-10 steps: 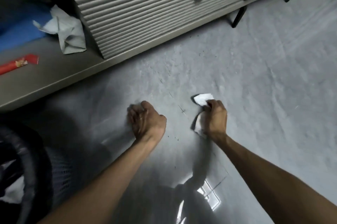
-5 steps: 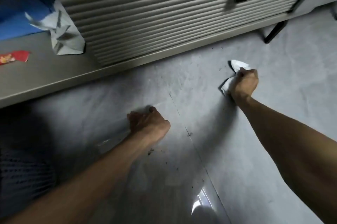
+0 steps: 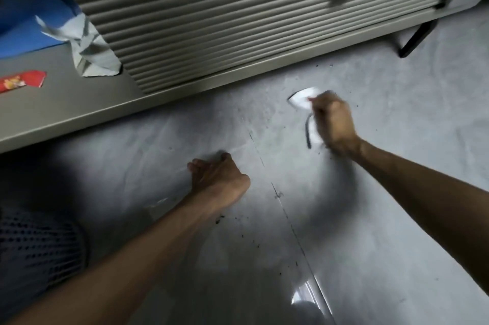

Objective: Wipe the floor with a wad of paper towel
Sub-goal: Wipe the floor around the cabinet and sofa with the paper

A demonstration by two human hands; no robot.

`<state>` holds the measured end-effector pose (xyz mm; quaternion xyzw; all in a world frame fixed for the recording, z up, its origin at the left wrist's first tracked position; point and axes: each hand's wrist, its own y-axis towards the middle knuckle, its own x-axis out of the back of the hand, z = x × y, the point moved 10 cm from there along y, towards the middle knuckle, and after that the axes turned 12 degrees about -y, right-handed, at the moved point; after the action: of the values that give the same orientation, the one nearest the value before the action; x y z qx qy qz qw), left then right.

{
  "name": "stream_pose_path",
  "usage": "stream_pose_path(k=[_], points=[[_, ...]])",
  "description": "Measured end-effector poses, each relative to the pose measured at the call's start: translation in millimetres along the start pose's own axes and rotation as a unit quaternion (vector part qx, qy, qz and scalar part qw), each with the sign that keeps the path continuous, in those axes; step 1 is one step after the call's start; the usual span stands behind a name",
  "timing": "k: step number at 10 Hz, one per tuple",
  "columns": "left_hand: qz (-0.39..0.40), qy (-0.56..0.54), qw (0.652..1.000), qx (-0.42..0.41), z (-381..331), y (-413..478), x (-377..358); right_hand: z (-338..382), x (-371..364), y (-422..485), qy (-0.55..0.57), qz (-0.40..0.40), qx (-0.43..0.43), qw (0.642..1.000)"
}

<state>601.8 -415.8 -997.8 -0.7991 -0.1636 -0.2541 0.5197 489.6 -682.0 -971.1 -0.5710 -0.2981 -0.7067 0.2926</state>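
Grey floor (image 3: 397, 166) fills most of my view, with a shuttered cabinet (image 3: 211, 20) along the top edge. At far left, on the open cabinet shelf (image 3: 66, 105), lie a red packet (image 3: 22, 81) and a crumpled grey cloth (image 3: 90, 52), both well apart from the work and not involved.

Moving right, the left hand (image 3: 218, 179) rests on the floor as a closed fist, knuckles down, holding nothing that I can see. It sits in the same spot as half a second ago; I judge it is only bracing the body. Dark crumbs (image 3: 238, 221) lie scattered just beside its wrist and along the floor seam (image 3: 288, 218), so that patch is not yet cleaned.

Further right, the right hand (image 3: 334, 123) is curled tight around the paper towel wad (image 3: 304, 98), pressing it onto the floor near the cabinet base. White paper shows ahead of the fingers (image 3: 317, 103) and below the palm. The hand is motion-blurred, so I cannot give the exact finger placement.

Change noted: a second ago this hand and the wad were close to the left fist; half a second ago they had swept outward toward the cabinet; now they have shifted back leftward, a little nearer the seam. I read this as a back-and-forth stroke in progress.

Finding: wiping is under way but incomplete. Specks (image 3: 324, 66) remain by the cabinet foot, and the debris near the left wrist is untouched. The next strokes need to come back toward the body to gather it.
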Motion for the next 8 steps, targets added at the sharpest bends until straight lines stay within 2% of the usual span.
stream_pose_path(k=[1, 2, 3, 4, 5, 6, 7, 8], points=[[0.000, -0.002, 1.000, -0.020, -6, 0, 4, -41, 18, 16, -0.004, -0.039, -0.160, 0.986], [0.008, 0.018, 0.999, -0.035, -12, 0, 6, -24, 4, 8, 0.128, -0.066, -0.226, 0.963], [0.011, 0.030, 0.999, -0.031, -15, -1, 6, 60, -2, -5, 0.181, -0.060, -0.035, 0.981], [-0.001, 0.057, 0.996, -0.064, -20, -9, 8, 137, -17, -42, 0.011, 0.008, 0.193, 0.981], [-0.001, 0.060, 0.996, -0.062, -16, -10, 7, 123, 6, -41, 0.009, 0.001, 0.208, 0.978], [0.016, 0.044, 0.998, -0.044, -7, -13, 5, -14, 45, -40, 0.028, -0.092, -0.114, 0.989], [0.002, 0.040, 0.997, -0.067, -13, -15, 8, -85, 45, -64, -0.006, -0.076, -0.275, 0.959], [0.002, 0.047, 0.995, -0.083, -13, -15, 10, -70, 26, -72, 0.028, -0.063, -0.262, 0.962]])
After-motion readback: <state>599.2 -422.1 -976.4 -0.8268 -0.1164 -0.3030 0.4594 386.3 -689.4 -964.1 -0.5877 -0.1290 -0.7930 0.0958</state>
